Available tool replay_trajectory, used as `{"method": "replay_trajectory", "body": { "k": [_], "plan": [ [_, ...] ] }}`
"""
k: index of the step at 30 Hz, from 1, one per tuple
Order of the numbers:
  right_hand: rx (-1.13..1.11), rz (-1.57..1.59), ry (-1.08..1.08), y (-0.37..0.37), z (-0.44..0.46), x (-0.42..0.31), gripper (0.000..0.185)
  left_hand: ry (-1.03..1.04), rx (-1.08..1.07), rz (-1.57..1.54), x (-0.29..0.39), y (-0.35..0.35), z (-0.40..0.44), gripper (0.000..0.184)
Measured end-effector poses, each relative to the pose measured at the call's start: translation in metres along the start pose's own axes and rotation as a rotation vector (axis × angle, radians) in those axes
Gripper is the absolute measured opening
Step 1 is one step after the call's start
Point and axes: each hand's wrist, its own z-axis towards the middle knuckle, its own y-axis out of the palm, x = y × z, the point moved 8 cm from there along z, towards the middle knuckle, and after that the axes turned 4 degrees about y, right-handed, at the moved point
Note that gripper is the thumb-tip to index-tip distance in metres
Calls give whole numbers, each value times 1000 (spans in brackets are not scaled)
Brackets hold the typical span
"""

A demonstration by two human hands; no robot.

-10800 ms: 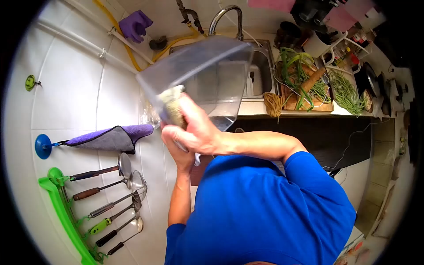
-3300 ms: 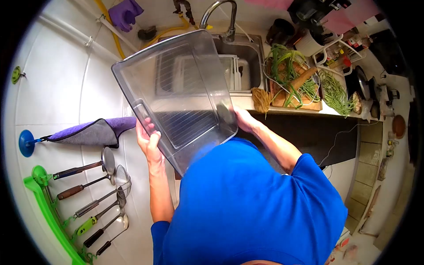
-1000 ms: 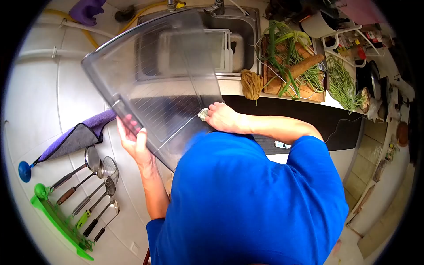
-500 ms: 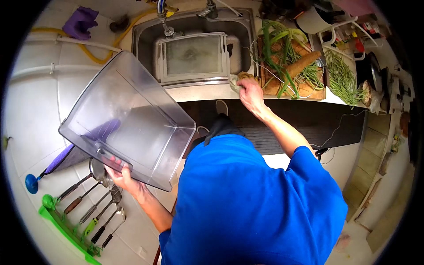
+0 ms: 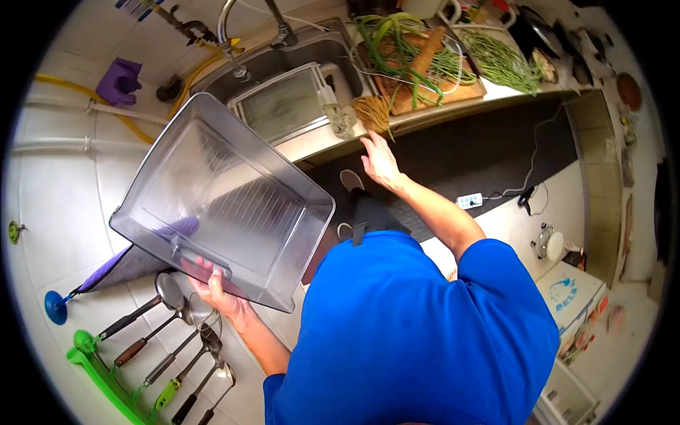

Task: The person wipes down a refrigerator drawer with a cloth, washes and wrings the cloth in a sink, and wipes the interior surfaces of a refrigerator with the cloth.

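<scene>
A: Which container is in hand?
B: The clear plastic drawer (image 5: pixel 248 234); the left hand (image 5: pixel 216 290) grips its handle end, holding it up, tilted, between the tiled wall (image 5: pixel 57 191) and the blue shirt (image 5: pixel 425 340).
A: And the right hand (image 5: pixel 381 163)?
B: Open, fingers loosely spread; near it, on the counter (image 5: pixel 312 144), lie a pale crumpled cloth (image 5: pixel 341 121) and a brown, stringy scrubber (image 5: pixel 372 115).
A: The other containers?
B: The steel sink (image 5: pixel 347 76) holds a rectangular, framed panel (image 5: pixel 280 106); beside it a wooden board (image 5: pixel 457 92) bears leafy greens (image 5: pixel 384 34) and a tapering brown root (image 5: pixel 427 51); long beans (image 5: pixel 501 62) lie heaped further along.
A: The drawer's surface?
B: Smooth, greyish, see-through; its base shows parallel lines, its corners are rounded.
</scene>
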Motion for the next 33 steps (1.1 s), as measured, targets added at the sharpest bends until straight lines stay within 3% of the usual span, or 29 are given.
{"method": "replay_trajectory", "body": {
  "k": [4, 7, 10, 13, 17, 18, 21, 24, 25, 27, 33],
  "plan": [
    [-217, 299, 398, 16, -102, 58, 37, -21, -113, -29, -5, 8, -13, 75],
    [-276, 474, 531, -12, -167, 55, 37, -84, -202, -123, -13, 25, -22, 77],
    [-341, 900, 449, -34, -200, 33, 39, -185, -299, -246, -17, 61, -39, 79],
    [-644, 1148, 335, -87, -229, -22, 70, -306, -449, -349, -17, 111, -69, 80],
    [-714, 1399, 187, -128, -247, -37, 100, -323, -665, -401, -2, 202, -117, 79],
    [-664, 1383, 229, -150, -300, -126, 107, -374, -697, -480, 55, 140, -115, 81],
    [-381, 1434, 63, -187, -321, -108, 106, -350, -835, -502, 90, 193, -164, 84],
    [-156, 1651, 153, -247, -377, -91, 104, -281, -942, -491, 143, 234, -256, 86],
    [-44, 1885, 218, -250, -378, -82, 99, -250, -982, -406, 142, 258, -270, 88],
    [103, 1943, 566, -245, -374, -12, 94, -218, -1058, -253, 96, 325, -310, 88],
    [476, 1789, 611, -343, -435, 87, 77, -316, -1304, -283, 92, 427, -448, 90]
  ]
}}
